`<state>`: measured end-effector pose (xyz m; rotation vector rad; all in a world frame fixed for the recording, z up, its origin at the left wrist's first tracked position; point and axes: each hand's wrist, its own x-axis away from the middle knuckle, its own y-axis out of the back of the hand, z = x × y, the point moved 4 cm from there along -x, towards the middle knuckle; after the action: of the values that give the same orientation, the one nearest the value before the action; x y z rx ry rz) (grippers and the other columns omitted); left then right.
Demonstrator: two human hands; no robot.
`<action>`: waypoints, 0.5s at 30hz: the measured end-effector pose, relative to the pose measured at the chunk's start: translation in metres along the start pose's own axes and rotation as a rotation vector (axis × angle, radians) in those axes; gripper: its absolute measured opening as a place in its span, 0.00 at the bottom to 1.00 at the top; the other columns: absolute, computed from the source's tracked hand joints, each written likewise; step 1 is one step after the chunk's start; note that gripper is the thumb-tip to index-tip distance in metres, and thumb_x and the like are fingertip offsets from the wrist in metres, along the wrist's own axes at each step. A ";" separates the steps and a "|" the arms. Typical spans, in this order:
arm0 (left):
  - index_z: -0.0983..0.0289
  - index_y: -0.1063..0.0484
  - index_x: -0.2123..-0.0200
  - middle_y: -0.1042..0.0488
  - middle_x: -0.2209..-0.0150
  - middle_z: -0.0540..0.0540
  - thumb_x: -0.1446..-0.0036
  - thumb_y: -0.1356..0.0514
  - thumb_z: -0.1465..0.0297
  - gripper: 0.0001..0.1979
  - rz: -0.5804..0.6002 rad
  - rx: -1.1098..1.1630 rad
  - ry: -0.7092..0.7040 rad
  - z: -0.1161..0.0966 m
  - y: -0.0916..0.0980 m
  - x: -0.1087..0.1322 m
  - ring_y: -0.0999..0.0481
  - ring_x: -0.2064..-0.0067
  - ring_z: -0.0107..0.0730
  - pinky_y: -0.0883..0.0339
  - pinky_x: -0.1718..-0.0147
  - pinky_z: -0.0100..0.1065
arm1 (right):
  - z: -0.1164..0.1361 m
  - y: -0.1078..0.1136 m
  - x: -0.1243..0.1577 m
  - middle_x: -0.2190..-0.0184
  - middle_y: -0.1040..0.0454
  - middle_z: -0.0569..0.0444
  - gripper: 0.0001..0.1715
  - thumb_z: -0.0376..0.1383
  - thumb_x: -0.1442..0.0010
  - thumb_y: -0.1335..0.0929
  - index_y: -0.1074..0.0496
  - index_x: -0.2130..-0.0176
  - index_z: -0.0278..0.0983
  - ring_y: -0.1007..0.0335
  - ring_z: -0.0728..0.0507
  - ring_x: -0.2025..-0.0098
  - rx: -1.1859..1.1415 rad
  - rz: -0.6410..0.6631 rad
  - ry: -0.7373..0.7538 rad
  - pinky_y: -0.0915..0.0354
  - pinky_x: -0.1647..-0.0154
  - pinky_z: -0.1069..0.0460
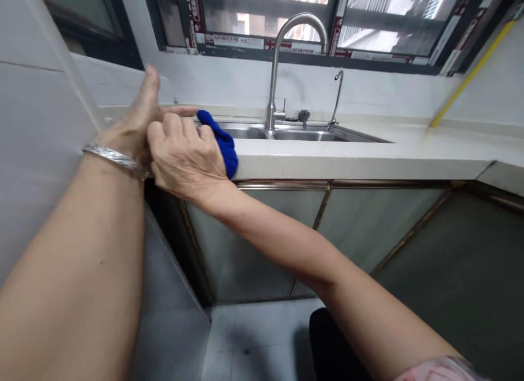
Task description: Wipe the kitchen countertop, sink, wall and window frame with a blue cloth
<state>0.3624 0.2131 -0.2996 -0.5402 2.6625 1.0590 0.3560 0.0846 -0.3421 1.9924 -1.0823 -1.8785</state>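
Note:
Both hands meet over the left end of the counter. My right hand [186, 154] is closed, knuckles up, with a blue cloth [224, 143] bunched beneath it and sticking out on its right side. Behind and to the left is my left hand [137, 116], its thumb raised and a finger stretched out to the right; the right hand covers its palm and other fingers. A silvery bracelet [117, 156] circles the left wrist. How much of the cloth lies between the two hands is hidden.
A steel sink [311, 135] is set in the white counter [347, 162], with a tall curved faucet [276, 70] and a small slim tap [339, 97] behind it. Glass-fronted cabinets [262, 239] stand below. A grey panel [36, 152] rises close on the left.

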 end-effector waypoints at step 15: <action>0.66 0.36 0.30 0.15 0.59 0.59 0.41 0.74 0.34 0.57 -0.184 0.130 0.334 0.006 0.000 0.008 0.20 0.43 0.58 0.24 0.47 0.55 | -0.015 0.003 0.022 0.50 0.23 0.44 0.26 0.31 0.27 0.48 0.26 0.47 0.39 0.28 0.37 0.47 0.113 -0.140 0.274 0.33 0.51 0.40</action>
<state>0.3557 0.2157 -0.3067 -0.9896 2.8631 0.7953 0.3674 0.0638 -0.3552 2.3608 -1.0151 -1.5713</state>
